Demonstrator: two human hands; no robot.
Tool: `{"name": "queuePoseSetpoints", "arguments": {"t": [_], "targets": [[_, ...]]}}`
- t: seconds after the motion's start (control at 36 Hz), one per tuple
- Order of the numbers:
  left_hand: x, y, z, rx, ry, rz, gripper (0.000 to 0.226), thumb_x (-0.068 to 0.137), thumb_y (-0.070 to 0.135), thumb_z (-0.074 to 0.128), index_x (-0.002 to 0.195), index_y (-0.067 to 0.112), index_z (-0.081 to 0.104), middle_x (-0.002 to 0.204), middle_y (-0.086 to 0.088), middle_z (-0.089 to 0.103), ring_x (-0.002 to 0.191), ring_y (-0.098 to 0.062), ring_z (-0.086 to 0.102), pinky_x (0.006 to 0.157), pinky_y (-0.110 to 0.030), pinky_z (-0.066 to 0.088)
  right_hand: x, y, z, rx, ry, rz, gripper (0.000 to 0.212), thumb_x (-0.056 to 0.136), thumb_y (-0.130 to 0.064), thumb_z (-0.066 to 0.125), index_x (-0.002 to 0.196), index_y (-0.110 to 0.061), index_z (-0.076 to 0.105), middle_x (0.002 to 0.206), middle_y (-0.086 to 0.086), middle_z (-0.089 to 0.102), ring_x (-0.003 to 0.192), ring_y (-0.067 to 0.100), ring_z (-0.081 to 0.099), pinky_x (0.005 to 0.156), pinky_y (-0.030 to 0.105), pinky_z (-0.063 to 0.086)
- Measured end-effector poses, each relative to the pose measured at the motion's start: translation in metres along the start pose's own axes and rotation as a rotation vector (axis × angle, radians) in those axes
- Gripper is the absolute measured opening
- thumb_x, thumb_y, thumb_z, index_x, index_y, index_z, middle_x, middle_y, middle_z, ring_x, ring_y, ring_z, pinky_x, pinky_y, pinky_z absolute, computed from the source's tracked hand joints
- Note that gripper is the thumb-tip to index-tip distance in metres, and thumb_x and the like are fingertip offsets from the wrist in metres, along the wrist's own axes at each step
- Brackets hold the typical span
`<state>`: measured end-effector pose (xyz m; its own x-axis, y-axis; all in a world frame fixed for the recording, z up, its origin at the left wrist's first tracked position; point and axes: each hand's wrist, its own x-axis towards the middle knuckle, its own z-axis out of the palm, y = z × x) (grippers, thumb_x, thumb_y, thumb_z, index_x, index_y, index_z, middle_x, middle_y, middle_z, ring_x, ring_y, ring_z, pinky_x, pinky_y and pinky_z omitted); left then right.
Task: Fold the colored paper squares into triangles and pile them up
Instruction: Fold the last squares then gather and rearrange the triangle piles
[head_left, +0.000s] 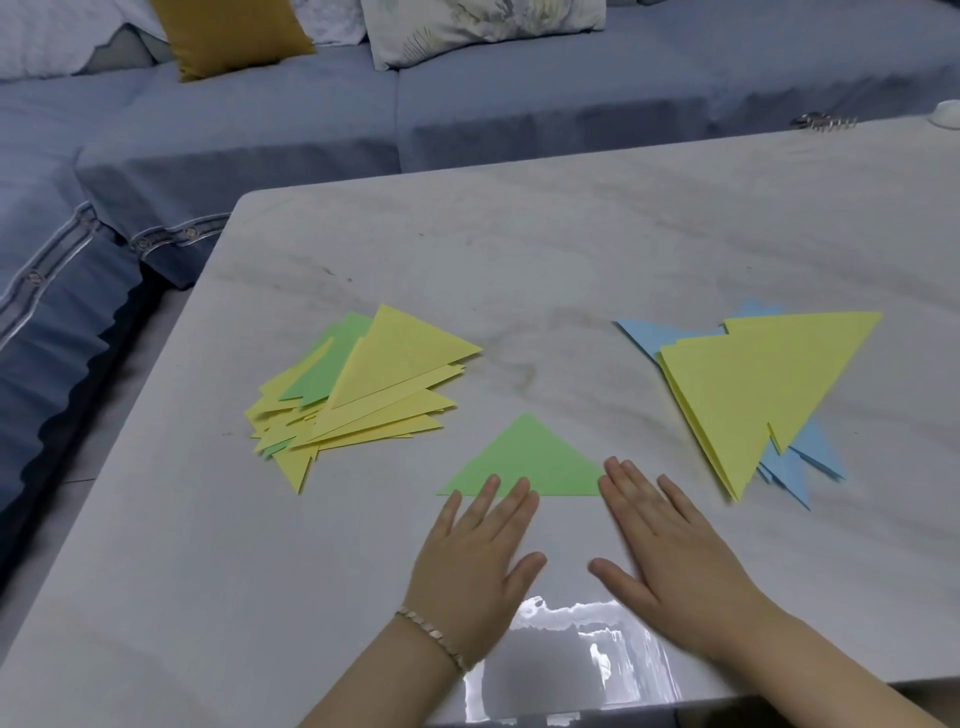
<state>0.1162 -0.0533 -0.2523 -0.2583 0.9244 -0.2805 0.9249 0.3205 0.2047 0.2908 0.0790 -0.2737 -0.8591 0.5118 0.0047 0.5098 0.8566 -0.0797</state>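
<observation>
Two hands lie flat on the pale marble-look table (597, 249), palms down, fingers spread wide, neither holding anything. My left hand (475, 561) has its fingertips resting on the near edge of a green triangle (524, 460), toward its left corner; a thin bracelet (434, 636) sits on that wrist. My right hand (670, 545) lies just beside the triangle's right corner, fingertips touching or nearly touching it; I cannot tell which. The green triangle is folded, flat on the table, apex pointing away from me, between the two heaps. To its left, a loose pile of folded triangles (358, 395), mostly yellow with a few green ones showing, fanned unevenly. To its right, a second stack (763, 395): large yellow folded pieces on top, blue pieces (800, 457) poking out underneath at the near and far sides. No writing, brand or label readable on any paper or on the table. No containers in view. Far right edge of the table: a small metallic object (823, 122), too small to identify. Behind the table, a blue sofa (467, 114) with a mustard cushion (228, 36) and a pale patterned cushion (478, 26).
</observation>
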Motion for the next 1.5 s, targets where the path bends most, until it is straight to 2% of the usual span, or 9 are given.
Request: {"name": "queuePoseSetpoints", "arguments": {"t": [0.11, 0.25, 0.5, 0.75, 0.92, 1.14, 1.31, 1.42, 1.5], "targets": [[-0.008, -0.012, -0.006, -0.023, 0.057, -0.046, 0.091, 0.071, 0.066, -0.027, 0.146, 0.033, 0.014, 0.146, 0.025, -0.003, 0.137, 0.006, -0.003, 0.113, -0.028, -0.005, 0.000, 0.000, -0.001, 0.007, -0.005, 0.003, 0.072, 0.095, -0.058, 0.016, 0.137, -0.005, 0.041, 0.147, 0.009, 0.035, 0.137, 0.014, 0.023, 0.107, 0.036, 0.018], [-0.010, -0.027, -0.019, -0.039, 0.362, -0.282, 0.043, 0.085, 0.040, 0.031, 0.084, 0.025, 0.071, 0.106, 0.009, 0.069, 0.104, -0.007, 0.063, 0.094, -0.040, 0.043, 0.001, -0.002, -0.001, 0.021, -0.029, 0.019, 0.072, 0.095, -0.058, 0.015, 0.137, -0.005, 0.041, 0.146, 0.009, 0.037, 0.136, 0.014, 0.024, 0.107, 0.036, 0.017], [0.034, -0.017, -0.041, -0.281, 0.142, -0.550, 0.051, 0.078, 0.048, 0.063, 0.119, 0.021, 0.046, 0.111, -0.001, 0.059, 0.110, -0.024, 0.047, 0.085, -0.031, 0.041, 0.002, -0.009, -0.007, 0.054, -0.025, 0.060, 0.068, 0.086, -0.053, 0.036, 0.132, -0.005, 0.048, 0.142, 0.008, 0.043, 0.140, 0.010, 0.015, 0.110, 0.031, 0.010], [0.040, -0.016, -0.046, -0.529, 0.250, -0.435, 0.014, 0.080, 0.015, 0.062, 0.074, 0.021, 0.051, 0.095, -0.007, 0.055, 0.073, -0.019, 0.049, 0.062, -0.023, 0.033, 0.002, -0.010, -0.009, 0.132, -0.043, 0.071, 0.070, 0.079, -0.053, 0.041, 0.129, -0.005, 0.052, 0.139, 0.007, 0.047, 0.131, 0.011, 0.028, 0.109, 0.028, 0.010], [0.038, -0.034, -0.075, -0.813, 0.591, -0.420, 0.014, 0.082, 0.008, 0.061, 0.074, 0.016, 0.054, 0.067, 0.008, 0.050, 0.071, -0.016, 0.047, 0.057, -0.024, 0.030, 0.003, -0.010, -0.024, 0.290, -0.060, 0.045, 0.081, 0.078, -0.059, 0.020, 0.146, -0.025, -0.009, 0.141, -0.024, -0.004, 0.129, -0.011, -0.008, 0.106, 0.014, -0.017], [0.047, -0.106, -0.102, -0.465, 0.802, -0.668, 0.041, 0.087, 0.012, 0.058, 0.126, 0.005, 0.048, 0.128, -0.020, 0.045, 0.121, -0.034, 0.039, 0.097, -0.037, 0.032, 0.008, -0.008, -0.031, 0.370, -0.047, 0.063, 0.075, 0.078, -0.057, 0.017, 0.147, -0.029, 0.005, 0.147, -0.019, 0.000, 0.131, -0.009, -0.009, 0.103, 0.009, -0.011], [0.065, -0.087, -0.072, 0.226, 0.409, -0.466, 0.048, 0.098, 0.033, 0.022, 0.146, 0.022, 0.018, 0.157, 0.000, 0.000, 0.144, -0.021, -0.005, 0.112, -0.048, -0.011, 0.012, -0.006, -0.032, 0.309, 0.153, 0.176, 0.046, 0.077, -0.032, 0.050, 0.116, -0.011, 0.061, 0.132, 0.016, 0.052, 0.127, 0.027, 0.038, 0.097, 0.046, 0.030], [0.078, -0.084, -0.058, 0.076, 0.142, -0.428, 0.053, 0.098, 0.046, 0.013, 0.147, 0.030, 0.003, 0.156, 0.004, -0.009, 0.143, -0.020, -0.009, 0.116, -0.045, -0.001, 0.015, 0.007, -0.033, 0.240, 0.214, 0.358, 0.040, 0.069, -0.020, 0.062, 0.108, -0.010, 0.067, 0.130, 0.029, 0.049, 0.123, 0.044, 0.044, 0.095, 0.053, 0.034], [0.084, -0.097, -0.054, 0.025, 0.055, -0.501, 0.059, 0.095, 0.053, 0.009, 0.146, 0.030, -0.007, 0.155, 0.004, -0.014, 0.143, -0.023, -0.012, 0.116, -0.046, -0.001, 0.017, 0.017, -0.040, 0.268, 0.132, 0.478, 0.043, 0.086, -0.022, 0.060, 0.128, -0.019, 0.055, 0.147, 0.028, 0.022, 0.139, 0.042, 0.016, 0.109, 0.049, 0.021]]}}
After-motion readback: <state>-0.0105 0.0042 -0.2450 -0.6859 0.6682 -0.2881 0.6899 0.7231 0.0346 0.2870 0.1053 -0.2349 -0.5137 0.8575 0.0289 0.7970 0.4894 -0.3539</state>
